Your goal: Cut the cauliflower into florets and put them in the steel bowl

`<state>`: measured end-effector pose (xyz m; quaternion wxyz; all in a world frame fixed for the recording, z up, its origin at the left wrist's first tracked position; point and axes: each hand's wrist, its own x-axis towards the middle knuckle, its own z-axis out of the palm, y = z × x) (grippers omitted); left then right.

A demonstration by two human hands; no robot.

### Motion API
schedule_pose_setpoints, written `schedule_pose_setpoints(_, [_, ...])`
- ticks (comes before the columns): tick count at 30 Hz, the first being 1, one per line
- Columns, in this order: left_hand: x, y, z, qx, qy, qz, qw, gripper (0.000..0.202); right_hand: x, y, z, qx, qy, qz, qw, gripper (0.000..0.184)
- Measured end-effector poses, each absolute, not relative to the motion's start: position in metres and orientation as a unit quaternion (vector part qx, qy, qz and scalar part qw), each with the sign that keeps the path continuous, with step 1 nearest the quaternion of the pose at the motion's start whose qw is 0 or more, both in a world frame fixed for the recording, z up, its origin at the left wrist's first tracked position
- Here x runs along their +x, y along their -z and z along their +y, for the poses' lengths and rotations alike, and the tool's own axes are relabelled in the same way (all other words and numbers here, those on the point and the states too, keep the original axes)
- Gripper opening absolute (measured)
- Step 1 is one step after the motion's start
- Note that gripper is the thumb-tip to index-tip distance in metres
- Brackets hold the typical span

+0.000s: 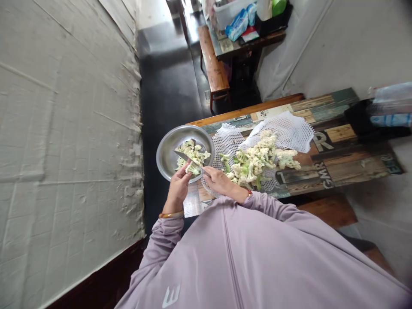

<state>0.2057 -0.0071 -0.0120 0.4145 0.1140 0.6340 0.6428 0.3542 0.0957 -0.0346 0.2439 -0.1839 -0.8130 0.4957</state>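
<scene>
My right hand [219, 181] is closed round the handle of a knife [185, 157], whose blade points left across the bowl. Pinched in my left hand [179, 185] is a cauliflower floret [193, 168], right beside the blade. Both hands are at the near rim of a round metal bowl [163, 148]. Cut cauliflower pieces [189, 148] lie inside it. To the right of my right hand, a heap of cauliflower [254, 161] with some green leaves rests on white foam netting [286, 126].
The patchwork wooden table [347, 161] carries a dark tray with packets [363, 116] at its right end. Beyond it stand a wooden bench [213, 60] and another table [225, 48] with a blue packet [238, 25]. A pale wall [71, 150] rises on the left.
</scene>
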Motion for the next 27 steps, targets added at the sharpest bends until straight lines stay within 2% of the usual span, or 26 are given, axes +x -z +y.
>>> schedule_pose_setpoints(7, [0.199, 0.015, -0.009, 0.127, -0.621, 0.656, 0.409, 0.056, 0.350, 0.040, 0.098, -0.166, -0.524, -0.809, 0.208, 0.036])
schedule_pose_setpoints(13, [0.193, 0.021, -0.008, 0.111, -0.606, 0.669, 0.416, 0.060, 0.348, 0.034, 0.097, -0.168, -0.499, -0.834, 0.162, 0.040])
schedule_pose_setpoints(19, [0.195, 0.033, -0.005, 0.112, -0.615, 0.641, 0.445, 0.046, 0.346, 0.033, 0.100, -0.178, -0.468, -0.853, 0.148, 0.037])
schedule_pose_setpoints(23, [0.192, 0.042, 0.002, 0.096, -0.622, 0.634, 0.449, 0.046, 0.343, 0.039, 0.105, -0.265, -0.557, -0.774, 0.143, 0.021])
schedule_pose_setpoints(27, [0.192, 0.045, 0.011, 0.072, -0.629, 0.626, 0.454, 0.048, 0.340, 0.041, 0.110, -0.336, -0.675, -0.649, 0.097, 0.019])
